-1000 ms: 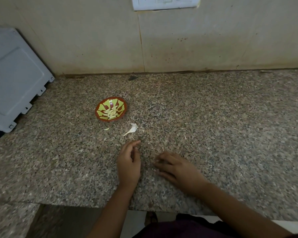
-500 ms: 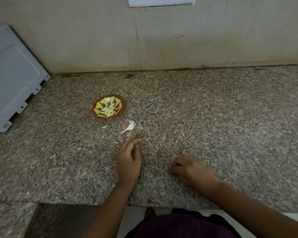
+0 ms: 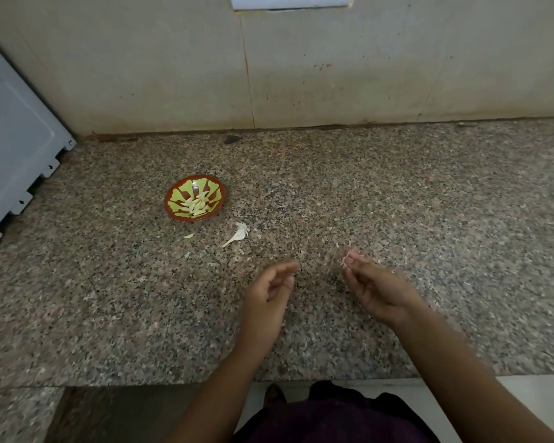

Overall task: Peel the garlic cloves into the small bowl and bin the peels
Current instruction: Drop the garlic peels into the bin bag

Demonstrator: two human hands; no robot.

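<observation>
Two-handed, hovered above the speckled granite table [image 3: 429,203] near its front edge: pinched a pale scrap of garlic peel [image 3: 345,261] between fingertips of right hand [image 3: 378,289], held left hand [image 3: 267,292] loosely curled, empty. Saw peeled pale garlic cloves [image 3: 195,206] in small red-and-green patterned bowl [image 3: 170,199], left of centre.

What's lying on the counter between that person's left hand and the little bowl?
In the head view, a white garlic scrap with a stalk and a small pale sliver lie on the granite between the left hand and the small bowl.
</observation>
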